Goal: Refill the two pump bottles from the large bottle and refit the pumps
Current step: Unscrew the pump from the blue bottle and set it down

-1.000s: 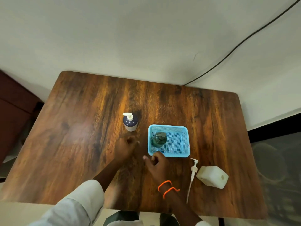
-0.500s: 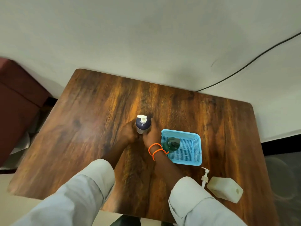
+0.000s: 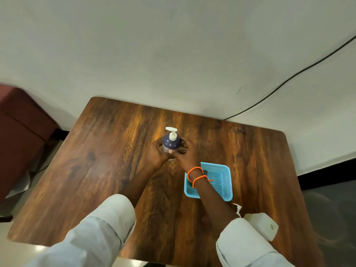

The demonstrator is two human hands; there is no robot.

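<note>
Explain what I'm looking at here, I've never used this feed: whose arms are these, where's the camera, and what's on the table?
There is no machine: a person works with bare hands, filmed by a camera worn on their head, looking down. The left hand and the right hand both wrap around a dark blue pump bottle standing upright on the wooden table, its white pump on. The right wrist carries orange bands. Nearer the person, a blue mesh basket holds something dark, mostly hidden by the forearm. Beside the right sleeve lie a loose white pump and a large white bottle on its side.
</note>
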